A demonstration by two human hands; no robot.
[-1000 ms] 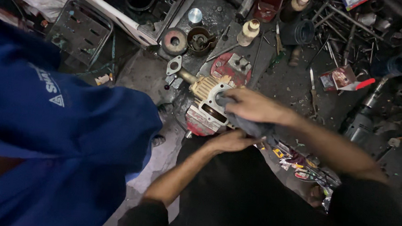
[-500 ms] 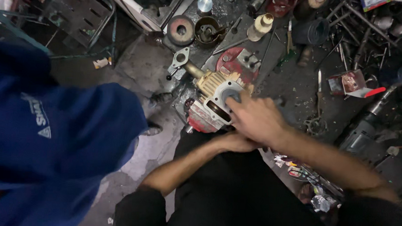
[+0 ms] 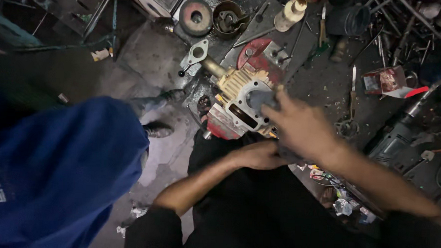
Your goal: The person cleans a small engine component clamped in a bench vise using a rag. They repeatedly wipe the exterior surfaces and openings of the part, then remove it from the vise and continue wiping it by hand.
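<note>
Head view: right hand (image 3: 302, 126) lies over a finned metal engine cylinder (image 3: 241, 97) at frame centre, fingers curled round a grey rag (image 3: 262, 99) pressed on its top face. Left hand (image 3: 259, 155) rests just below, fingers closed; whether they grip anything, I cannot tell. Judged step: wiping the cylinder. Next stroke needs the block held steady. A blue-clad person (image 3: 55, 171) occupies lower left.
</note>
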